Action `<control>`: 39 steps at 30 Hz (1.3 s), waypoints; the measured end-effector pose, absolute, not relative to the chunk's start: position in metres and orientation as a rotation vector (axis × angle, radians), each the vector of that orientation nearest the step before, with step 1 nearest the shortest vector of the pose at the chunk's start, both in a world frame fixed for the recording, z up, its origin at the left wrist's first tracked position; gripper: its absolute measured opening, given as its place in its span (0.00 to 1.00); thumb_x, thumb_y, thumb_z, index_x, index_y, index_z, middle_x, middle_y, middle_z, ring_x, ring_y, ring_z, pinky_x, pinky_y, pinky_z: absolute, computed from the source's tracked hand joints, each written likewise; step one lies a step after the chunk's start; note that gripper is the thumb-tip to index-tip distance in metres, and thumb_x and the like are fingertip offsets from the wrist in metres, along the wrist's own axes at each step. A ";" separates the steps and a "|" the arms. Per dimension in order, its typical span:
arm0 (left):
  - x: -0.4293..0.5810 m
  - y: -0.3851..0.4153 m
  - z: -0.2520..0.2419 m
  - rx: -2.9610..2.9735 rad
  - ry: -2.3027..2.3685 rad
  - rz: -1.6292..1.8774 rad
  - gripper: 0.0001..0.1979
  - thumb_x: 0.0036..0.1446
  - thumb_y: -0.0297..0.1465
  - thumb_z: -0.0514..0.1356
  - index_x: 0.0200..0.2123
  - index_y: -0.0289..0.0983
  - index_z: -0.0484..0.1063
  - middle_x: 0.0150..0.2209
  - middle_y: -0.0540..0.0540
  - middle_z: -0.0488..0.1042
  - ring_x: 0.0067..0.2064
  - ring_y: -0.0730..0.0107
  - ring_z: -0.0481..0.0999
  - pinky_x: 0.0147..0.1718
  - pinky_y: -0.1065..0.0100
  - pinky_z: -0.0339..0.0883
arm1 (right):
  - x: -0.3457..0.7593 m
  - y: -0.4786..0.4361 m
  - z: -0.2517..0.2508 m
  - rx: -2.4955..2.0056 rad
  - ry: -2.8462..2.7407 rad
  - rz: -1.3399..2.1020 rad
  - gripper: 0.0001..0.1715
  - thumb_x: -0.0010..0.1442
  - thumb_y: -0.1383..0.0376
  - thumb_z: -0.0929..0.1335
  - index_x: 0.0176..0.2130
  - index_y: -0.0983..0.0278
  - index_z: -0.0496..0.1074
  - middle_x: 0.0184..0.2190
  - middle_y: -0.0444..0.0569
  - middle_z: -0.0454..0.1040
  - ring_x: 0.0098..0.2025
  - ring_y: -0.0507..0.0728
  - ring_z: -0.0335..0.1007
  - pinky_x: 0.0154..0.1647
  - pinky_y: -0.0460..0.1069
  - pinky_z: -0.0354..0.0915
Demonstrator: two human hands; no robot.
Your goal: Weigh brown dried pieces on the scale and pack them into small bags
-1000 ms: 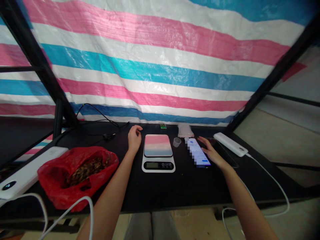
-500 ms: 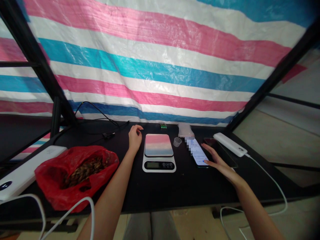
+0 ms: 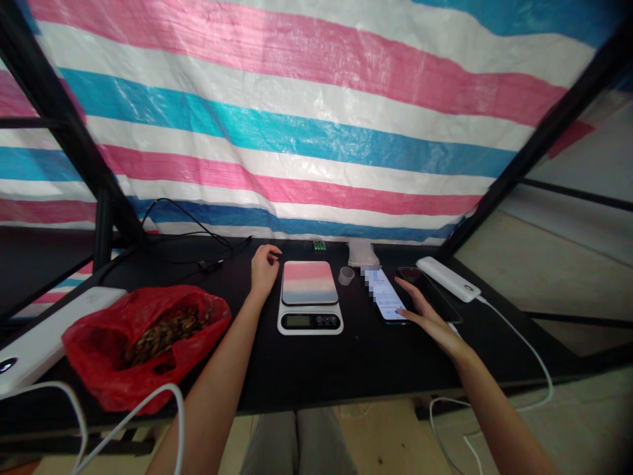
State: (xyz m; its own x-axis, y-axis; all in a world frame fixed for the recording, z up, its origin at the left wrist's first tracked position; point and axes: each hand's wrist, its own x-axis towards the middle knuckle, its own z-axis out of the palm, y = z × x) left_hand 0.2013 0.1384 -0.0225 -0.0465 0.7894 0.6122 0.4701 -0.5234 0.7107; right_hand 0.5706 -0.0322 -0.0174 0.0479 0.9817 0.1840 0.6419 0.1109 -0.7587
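A kitchen scale with a pink, white and blue striped plate and a dark display sits in the middle of the black table. Just left of it, my left hand rests on the tabletop, its fingers loosely bent and empty. My right hand is spread over the right edge of a lit smartphone, thumb at the lower part of the screen. Its other fingers reach over a second dark flat device. A small clear plastic cup stands between scale and phone.
A red plastic bag of brown pieces lies left, against a long white device. Behind are small green batteries, a clear packet and a black cable. A white power bank with a white cord lies right.
The view has shifted slightly, so everything sits a little further left and higher. Both hands stay in about the same places.
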 end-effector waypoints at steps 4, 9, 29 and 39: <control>0.201 0.138 -0.021 1.960 1.389 1.584 0.15 0.38 0.15 0.51 0.29 0.36 0.68 0.32 0.50 0.67 0.27 0.76 0.67 0.31 0.72 0.63 | 0.572 -0.028 -0.022 -1.565 -1.597 0.549 0.31 0.55 0.54 0.65 0.57 0.52 0.56 0.61 0.45 0.53 0.64 0.59 0.42 0.64 0.59 0.39; 0.201 0.138 -0.021 1.975 1.408 1.566 0.15 0.38 0.15 0.51 0.29 0.37 0.68 0.31 0.50 0.67 0.27 0.75 0.66 0.31 0.71 0.62 | 0.576 -0.023 -0.029 -1.607 -1.538 0.393 0.25 0.57 0.53 0.62 0.54 0.53 0.60 0.58 0.47 0.59 0.62 0.60 0.48 0.63 0.61 0.43; 0.202 0.140 -0.023 1.960 1.395 1.570 0.16 0.39 0.14 0.49 0.28 0.37 0.68 0.29 0.50 0.67 0.28 0.74 0.66 0.31 0.71 0.62 | 0.579 0.000 -0.012 -1.576 -1.590 0.074 0.22 0.60 0.52 0.57 0.37 0.57 0.75 0.46 0.48 0.71 0.51 0.61 0.63 0.57 0.60 0.53; 0.203 0.138 -0.020 1.979 1.395 1.577 0.14 0.40 0.15 0.51 0.28 0.37 0.68 0.29 0.50 0.67 0.29 0.73 0.66 0.32 0.71 0.63 | 0.586 0.012 -0.006 -1.607 -1.716 0.289 0.31 0.60 0.48 0.55 0.21 0.56 0.76 0.49 0.43 0.69 0.55 0.62 0.58 0.61 0.60 0.46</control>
State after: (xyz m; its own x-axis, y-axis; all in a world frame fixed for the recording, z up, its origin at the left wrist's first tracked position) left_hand 0.2030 0.1375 -0.0205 -0.0450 0.7869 0.6154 0.5152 -0.5095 0.6891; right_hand 0.5860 0.0116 -0.0062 0.0739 0.9286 0.3637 0.7579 0.1848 -0.6257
